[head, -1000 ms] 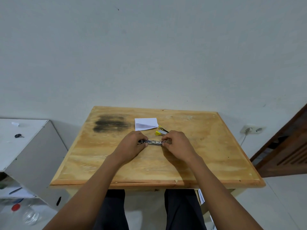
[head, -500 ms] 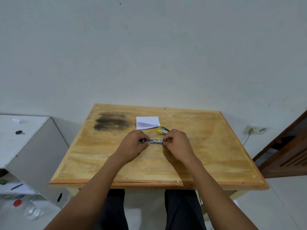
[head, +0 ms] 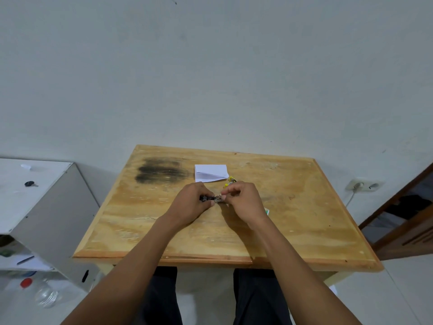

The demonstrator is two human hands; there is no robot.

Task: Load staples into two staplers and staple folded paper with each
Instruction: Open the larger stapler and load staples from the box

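A big pale wall (head: 210, 78) fills the top of the view. Below it stands a wooden worktop (head: 304, 219) with a dark smudge (head: 161, 171) near its far left corner. To the left is a white cabinet (head: 35, 195) with a small dark thing on top, too small to tell what it is. A clear bottle with a red cap (head: 44, 294) lies on the floor beside it.

Two bare arms reach over the worktop. The left hand (head: 189, 205) and the right hand (head: 243, 202) meet in the middle, both holding a small dark stapler (head: 212, 198) just above the wood. The fingers of each hand are curled and pinched on one end of it.

Behind the hands lies a folded white paper (head: 210, 172). Just right of the paper, a yellow stapler (head: 228, 181) peeks out behind the right hand. A small box corner (head: 266, 211) shows beside the right wrist.
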